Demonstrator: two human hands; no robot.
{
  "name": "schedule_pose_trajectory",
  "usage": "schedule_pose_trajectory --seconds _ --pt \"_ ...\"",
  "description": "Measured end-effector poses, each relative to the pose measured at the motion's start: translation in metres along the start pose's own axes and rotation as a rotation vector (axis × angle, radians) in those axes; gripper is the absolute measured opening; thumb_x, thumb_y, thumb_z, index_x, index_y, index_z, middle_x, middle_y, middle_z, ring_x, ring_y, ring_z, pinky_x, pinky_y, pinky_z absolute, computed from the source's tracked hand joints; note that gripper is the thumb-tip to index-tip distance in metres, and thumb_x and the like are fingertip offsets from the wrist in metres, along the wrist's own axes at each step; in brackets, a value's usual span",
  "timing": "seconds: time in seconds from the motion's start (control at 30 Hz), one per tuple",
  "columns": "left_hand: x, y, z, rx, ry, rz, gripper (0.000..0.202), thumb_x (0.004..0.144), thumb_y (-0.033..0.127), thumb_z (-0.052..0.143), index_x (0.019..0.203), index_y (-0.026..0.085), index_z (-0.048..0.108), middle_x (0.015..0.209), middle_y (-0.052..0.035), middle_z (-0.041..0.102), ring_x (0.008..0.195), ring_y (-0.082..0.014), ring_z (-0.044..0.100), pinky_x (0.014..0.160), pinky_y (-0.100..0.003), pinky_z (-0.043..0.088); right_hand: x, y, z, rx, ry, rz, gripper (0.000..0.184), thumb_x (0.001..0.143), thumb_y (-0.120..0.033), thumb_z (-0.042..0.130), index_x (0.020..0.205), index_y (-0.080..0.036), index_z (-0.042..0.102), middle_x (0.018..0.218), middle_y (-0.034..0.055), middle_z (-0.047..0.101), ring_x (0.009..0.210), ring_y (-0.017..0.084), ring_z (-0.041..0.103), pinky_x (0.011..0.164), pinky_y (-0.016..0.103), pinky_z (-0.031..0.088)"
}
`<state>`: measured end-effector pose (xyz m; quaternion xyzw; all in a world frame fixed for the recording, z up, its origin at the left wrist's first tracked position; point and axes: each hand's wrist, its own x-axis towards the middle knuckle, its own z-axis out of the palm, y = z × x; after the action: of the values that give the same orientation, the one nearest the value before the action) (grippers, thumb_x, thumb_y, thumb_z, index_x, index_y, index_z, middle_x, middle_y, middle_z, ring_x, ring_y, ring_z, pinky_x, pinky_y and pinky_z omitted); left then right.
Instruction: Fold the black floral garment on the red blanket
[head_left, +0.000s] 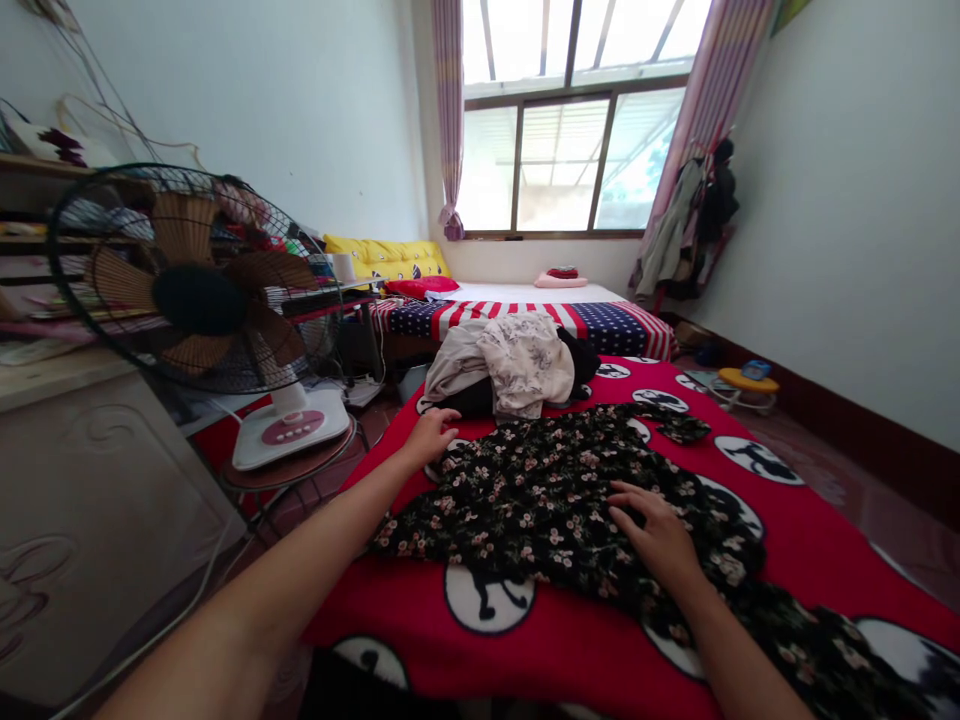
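Observation:
A black garment with small pale flowers [540, 490] lies spread on a red blanket with white circles [787, 520]. My left hand [431, 432] reaches to the garment's far left edge, fingers curled over it near the blanket's side. My right hand [651, 528] lies flat on the middle of the garment, fingers stretched out and pointing left. Beyond the garment sits a heap of clothes [517, 365], beige, floral white and black.
A standing fan [199, 280] rests on a small round table at the left, beside a pale cabinet [90, 500]. Further back is a second bed with a stars-and-stripes cover [600, 320], yellow cushions, a window and clothes hanging at the right wall. A small yellow stool [746, 382] stands on the floor.

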<state>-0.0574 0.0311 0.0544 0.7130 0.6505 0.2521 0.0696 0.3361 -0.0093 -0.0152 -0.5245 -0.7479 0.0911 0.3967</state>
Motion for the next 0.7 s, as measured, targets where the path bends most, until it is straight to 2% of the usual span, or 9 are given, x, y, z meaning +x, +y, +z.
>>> schedule_pose_trajectory --seconds 0.07,0.17,0.23,0.3,0.37,0.5,0.7 --pt "0.011 0.004 0.013 0.043 0.058 0.103 0.055 0.078 0.008 0.052 0.131 0.024 0.057 0.138 -0.0082 0.052 0.126 -0.0239 0.048 0.105 -0.039 0.040 -0.001 -0.002 -0.001 0.000 0.004 -0.003 0.026 0.080 -0.042 0.054 0.082 -0.024 0.072 0.115 0.0071 0.068 0.110 0.028 0.059 0.101 0.048 0.041" --pt "0.031 0.001 0.029 0.287 0.088 0.304 0.068 0.076 0.001 0.052 0.136 0.032 0.050 0.151 -0.0048 0.038 0.138 -0.0286 0.033 0.108 -0.048 0.034 -0.003 -0.003 -0.001 -0.003 -0.002 0.002 0.026 0.081 -0.043 0.054 0.083 -0.024 0.072 0.115 0.0071 0.068 0.111 0.028 0.059 0.100 0.049 0.042" --pt "0.045 -0.004 0.036 0.465 0.083 0.374 0.064 0.079 0.003 0.051 0.136 0.033 0.049 0.150 -0.0063 0.040 0.137 -0.0305 0.033 0.103 -0.049 0.039 -0.004 -0.002 -0.001 -0.008 -0.008 -0.004 0.026 0.082 -0.043 0.054 0.083 -0.024 0.072 0.116 0.0069 0.068 0.112 0.028 0.058 0.100 0.049 0.042" --pt "0.059 -0.010 0.040 0.532 0.065 0.382 0.053 0.085 0.005 0.047 0.131 0.030 0.054 0.144 -0.0078 0.046 0.133 -0.0288 0.038 0.098 -0.044 0.045 -0.005 0.000 -0.001 -0.015 -0.010 -0.013 0.026 0.083 -0.043 0.053 0.085 -0.025 0.072 0.117 0.0068 0.067 0.112 0.028 0.058 0.100 0.049 0.042" --pt "0.071 -0.014 0.042 0.541 0.047 0.403 0.043 0.089 0.007 0.044 0.122 0.028 0.061 0.139 -0.0079 0.049 0.128 -0.0267 0.042 0.096 -0.040 0.047 -0.006 0.002 -0.001 -0.025 -0.012 -0.018 0.026 0.083 -0.043 0.053 0.086 -0.025 0.071 0.118 0.0066 0.067 0.113 0.028 0.058 0.100 0.050 0.043" --pt "0.088 -0.018 0.041 0.545 0.020 0.458 0.031 0.091 0.011 0.045 0.107 0.025 0.067 0.134 -0.0076 0.051 0.123 -0.0270 0.044 0.094 -0.039 0.048 -0.009 0.004 -0.001 -0.051 -0.021 -0.038 0.025 0.085 -0.043 0.053 0.088 -0.025 0.071 0.121 0.0064 0.065 0.115 0.029 0.057 0.100 0.050 0.044" --pt "0.106 -0.027 0.042 0.574 0.016 0.471 0.030 0.091 0.010 0.044 0.099 0.022 0.070 0.131 -0.0110 0.052 0.123 -0.0314 0.043 0.085 -0.042 0.053 -0.013 0.001 -0.002 -0.070 -0.013 -0.059 0.026 0.087 -0.045 0.052 0.090 -0.027 0.070 0.123 0.0062 0.064 0.116 0.030 0.057 0.099 0.050 0.046"
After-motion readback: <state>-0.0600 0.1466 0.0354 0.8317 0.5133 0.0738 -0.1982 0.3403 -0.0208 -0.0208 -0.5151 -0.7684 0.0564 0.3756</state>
